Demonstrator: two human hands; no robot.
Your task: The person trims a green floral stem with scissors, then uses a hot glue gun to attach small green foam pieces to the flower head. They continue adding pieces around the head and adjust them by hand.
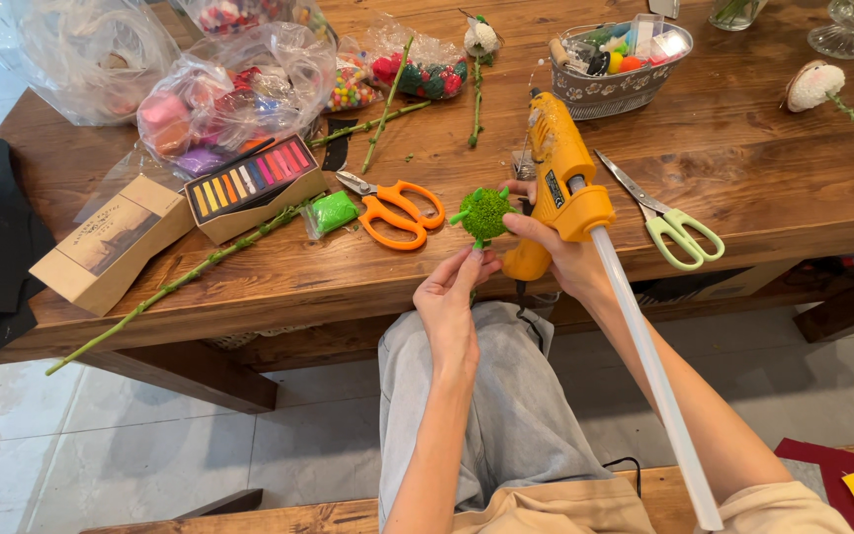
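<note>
My left hand (pixel 452 297) pinches the short stem of a fuzzy green ball (pixel 485 213) and holds it up over the table's front edge. My right hand (pixel 557 255) grips the handle of an orange glue gun (pixel 562 178), whose nozzle points away over the table. A long clear glue stick (pixel 649 361) juts from the gun's back toward me. The gun's body sits right beside the green ball.
On the wooden table (pixel 743 168) lie orange scissors (pixel 395 210), green-handled scissors (pixel 672 222), green stems (pixel 180 282), a box of coloured pastels (pixel 254 183), a cardboard box (pixel 111 242), plastic bags of pompoms (pixel 229 94), and a patterned metal basket (pixel 615 69). A white flower on a stem (pixel 822 89) lies at right.
</note>
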